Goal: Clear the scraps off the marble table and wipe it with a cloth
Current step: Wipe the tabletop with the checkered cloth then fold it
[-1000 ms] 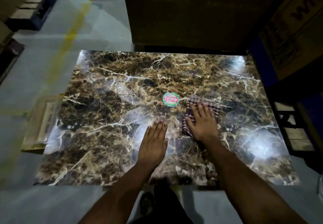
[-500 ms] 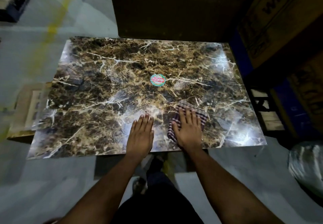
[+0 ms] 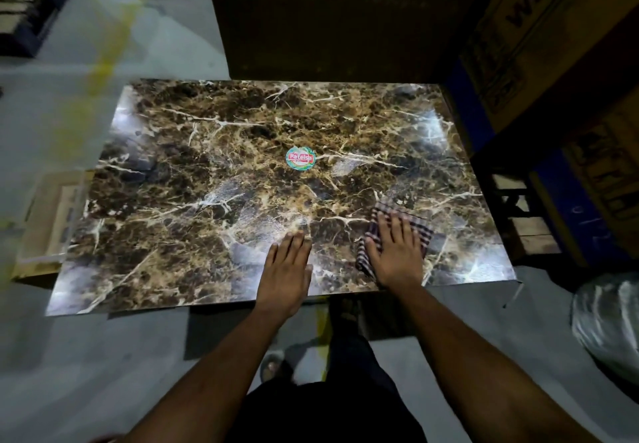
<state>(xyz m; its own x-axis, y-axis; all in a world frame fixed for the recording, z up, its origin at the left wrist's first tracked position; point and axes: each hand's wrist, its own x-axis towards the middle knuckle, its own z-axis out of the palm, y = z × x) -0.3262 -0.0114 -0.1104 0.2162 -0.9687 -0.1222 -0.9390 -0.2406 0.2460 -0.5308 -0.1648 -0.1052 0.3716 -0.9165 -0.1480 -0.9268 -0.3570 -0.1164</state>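
The brown marble table fills the middle of the head view, glossy with white veins. A round label sticker sits near its centre. My right hand lies flat with straight fingers on a checked cloth, pressing it onto the marble near the front right edge. My left hand rests flat on the bare marble at the front edge, a little left of the cloth. No loose scraps show on the top.
A dark cabinet stands behind the table. Cardboard boxes are stacked at the right, with a wooden pallet below them. A flat carton lies on the floor at the left, a plastic-wrapped bundle at the right.
My right hand has slid the cloth from near the sticker back toward the front edge, then rightward. My left hand has drawn back to the front edge too.
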